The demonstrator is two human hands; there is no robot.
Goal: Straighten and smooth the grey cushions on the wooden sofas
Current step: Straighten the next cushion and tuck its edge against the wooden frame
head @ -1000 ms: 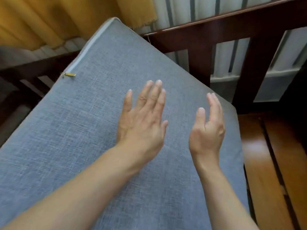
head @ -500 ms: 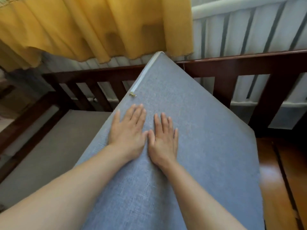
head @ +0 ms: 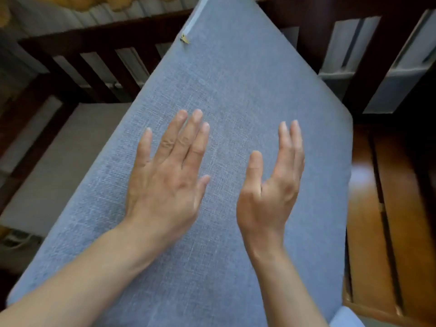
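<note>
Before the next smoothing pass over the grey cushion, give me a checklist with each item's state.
1. Left hand free and flat, fingers straight over the fabric: ok.
2. Right hand free, holding nothing: ok; it is turned edge-on, not palm-down.
3. Hands in contact with the grey cushion: cannot tell.
4. Fabric free of visible creases where it shows: ok.
5. Cushion seated square in the wooden frame: not ok; it lies askew, one corner up against the back rail.
6. Zipper pull clear of both hands, near the far edge: ok.
</note>
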